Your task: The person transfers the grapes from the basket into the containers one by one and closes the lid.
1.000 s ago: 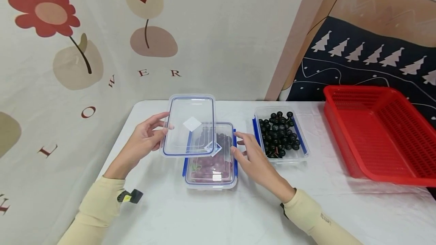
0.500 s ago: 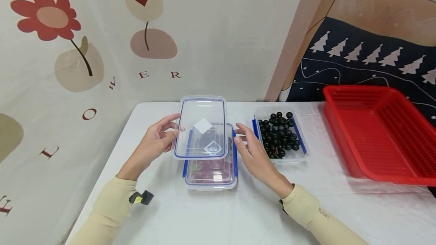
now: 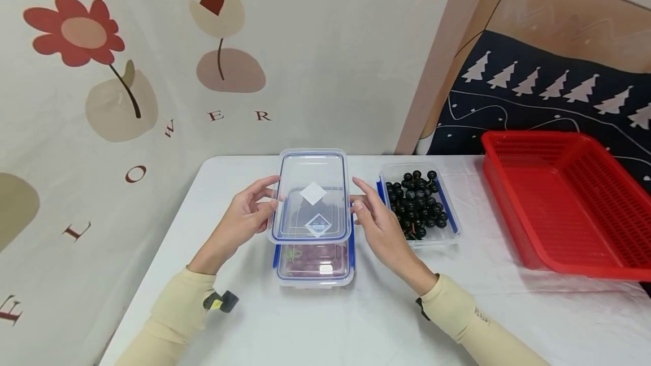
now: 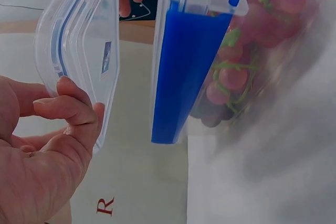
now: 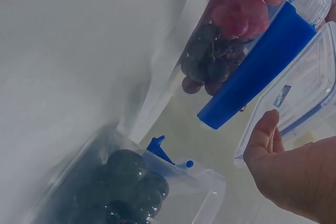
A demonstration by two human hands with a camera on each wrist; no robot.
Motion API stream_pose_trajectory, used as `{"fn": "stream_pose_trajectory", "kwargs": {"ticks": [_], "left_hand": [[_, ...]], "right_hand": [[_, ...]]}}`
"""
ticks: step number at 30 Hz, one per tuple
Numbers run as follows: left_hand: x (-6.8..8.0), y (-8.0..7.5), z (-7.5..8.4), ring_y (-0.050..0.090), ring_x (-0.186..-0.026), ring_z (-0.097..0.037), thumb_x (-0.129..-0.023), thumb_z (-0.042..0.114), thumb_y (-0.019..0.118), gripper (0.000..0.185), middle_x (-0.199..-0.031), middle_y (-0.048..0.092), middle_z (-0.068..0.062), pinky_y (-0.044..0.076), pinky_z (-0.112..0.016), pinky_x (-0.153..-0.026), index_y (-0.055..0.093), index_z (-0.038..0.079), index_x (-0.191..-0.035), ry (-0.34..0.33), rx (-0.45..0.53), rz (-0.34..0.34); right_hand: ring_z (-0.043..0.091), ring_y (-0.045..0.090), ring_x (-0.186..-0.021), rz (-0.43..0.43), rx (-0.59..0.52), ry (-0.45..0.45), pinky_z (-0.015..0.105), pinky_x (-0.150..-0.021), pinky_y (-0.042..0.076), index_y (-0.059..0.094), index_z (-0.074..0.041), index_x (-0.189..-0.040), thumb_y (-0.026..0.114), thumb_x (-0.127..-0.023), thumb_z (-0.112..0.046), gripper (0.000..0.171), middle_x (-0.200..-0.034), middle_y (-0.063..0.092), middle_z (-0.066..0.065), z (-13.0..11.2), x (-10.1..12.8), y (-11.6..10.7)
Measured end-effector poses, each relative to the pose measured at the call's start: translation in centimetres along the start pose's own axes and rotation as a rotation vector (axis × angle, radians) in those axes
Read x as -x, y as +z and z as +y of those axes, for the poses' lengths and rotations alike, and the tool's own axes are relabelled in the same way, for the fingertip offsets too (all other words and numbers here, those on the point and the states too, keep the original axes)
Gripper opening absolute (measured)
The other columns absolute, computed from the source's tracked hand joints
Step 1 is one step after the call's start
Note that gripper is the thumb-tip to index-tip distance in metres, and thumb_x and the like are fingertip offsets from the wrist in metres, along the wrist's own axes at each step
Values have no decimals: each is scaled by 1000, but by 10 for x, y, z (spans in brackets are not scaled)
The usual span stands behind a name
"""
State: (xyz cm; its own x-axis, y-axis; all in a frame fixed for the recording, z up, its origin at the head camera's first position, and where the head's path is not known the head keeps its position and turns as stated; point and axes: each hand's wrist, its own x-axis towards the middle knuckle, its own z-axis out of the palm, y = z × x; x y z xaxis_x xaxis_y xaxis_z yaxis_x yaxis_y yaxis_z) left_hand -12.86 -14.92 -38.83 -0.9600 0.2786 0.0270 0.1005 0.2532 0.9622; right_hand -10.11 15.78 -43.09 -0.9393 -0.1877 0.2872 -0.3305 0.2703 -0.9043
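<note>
A person's two hands hold a clear lid (image 3: 312, 196) with a blue seal just above an open clear container (image 3: 313, 261) of red and purple grapes (image 3: 305, 254) on a white worktop (image 3: 366, 321). The left hand (image 3: 245, 220) takes the lid's left edge, its grip closed on the rim with fingers curled round it, as the left wrist view shows. The right hand (image 3: 377, 225) is at the lid's right edge; its thumb lies against the rim, its fingers run nearly straight, and whether they pinch the lid cannot be told. The lid is tilted, its far end raised, and covers the rear of the container while the front end shows beneath it. A blue latch (image 4: 181, 72) hangs open on the container's side. Just right of the right hand stands a second open container (image 3: 419, 203) filled with dark grapes (image 3: 417, 203). Farther right, well apart, sits a red mesh basket (image 3: 569, 202). Both arms wear cream sleeves.
</note>
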Motion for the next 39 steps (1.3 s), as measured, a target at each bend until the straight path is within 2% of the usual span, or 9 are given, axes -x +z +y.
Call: {"fn": "stream_pose_trajectory", "kwargs": {"ticks": [4,10,15,17,23,28,31,35,39], "left_hand": [[-1,5,-1,50,-64,-11,-110,-2,58,56,-126,59,-30,41,-21,-55,42,0,-164,-11,4,1],[-5,15,0,49,-63,-11,-110,2,61,56,-125,59,-28,40,-21,-54,43,1,-164,-12,24,-13],[-8,23,1,49,-61,-11,-110,2,62,56,-123,58,-31,40,-21,-53,43,-1,-163,4,53,-21],[-10,27,2,51,-62,-11,-110,3,62,56,-122,57,-30,42,-21,-54,43,-1,-163,9,60,-25],[-14,36,4,55,-68,-11,-111,10,64,54,-119,59,-22,48,-22,-59,46,-1,-162,14,55,-12],[-16,45,5,56,-71,-12,-112,10,62,53,-122,58,-23,51,-22,-60,46,0,-162,13,84,-16],[-17,50,5,56,-69,-13,-112,10,62,54,-122,58,-23,51,-23,-59,45,1,-163,16,108,-31],[-18,58,6,54,-66,-13,-112,9,62,55,-118,58,-19,48,-23,-57,45,3,-163,17,118,-39],[-18,65,8,54,-65,-12,-111,7,62,55,-115,57,-18,46,-22,-56,44,1,-163,20,135,-49]], "right_hand": [[25,72,-110,4,-15,4,55,-95,59,41,-18,-169,47,-120,-28,51,-142,69,13,2,-1,-3],[23,70,-105,12,7,15,49,-93,59,48,-18,-166,49,-119,-26,48,-135,72,11,3,-2,-8],[25,69,-106,29,25,42,51,-98,56,50,-19,-164,50,-119,-27,46,-135,72,9,3,-1,-14],[25,69,-109,36,27,52,53,-102,54,51,-20,-164,51,-118,-28,46,-136,72,8,5,0,-17],[23,65,-113,65,25,62,52,-103,52,55,-18,-161,51,-118,-26,44,-129,74,7,9,0,-25],[24,62,-112,95,24,63,50,-103,49,56,-17,-160,51,-117,-23,44,-126,73,9,7,0,-32],[23,63,-112,112,23,62,45,-101,49,56,-16,-160,51,-117,-21,44,-126,74,10,7,1,-36],[23,65,-118,127,12,65,30,-99,50,57,-14,-159,50,-116,-17,43,-128,75,11,8,3,-41],[23,68,-118,141,8,76,22,-91,50,58,-16,-158,51,-116,-17,43,-127,76,11,10,5,-47]]}}
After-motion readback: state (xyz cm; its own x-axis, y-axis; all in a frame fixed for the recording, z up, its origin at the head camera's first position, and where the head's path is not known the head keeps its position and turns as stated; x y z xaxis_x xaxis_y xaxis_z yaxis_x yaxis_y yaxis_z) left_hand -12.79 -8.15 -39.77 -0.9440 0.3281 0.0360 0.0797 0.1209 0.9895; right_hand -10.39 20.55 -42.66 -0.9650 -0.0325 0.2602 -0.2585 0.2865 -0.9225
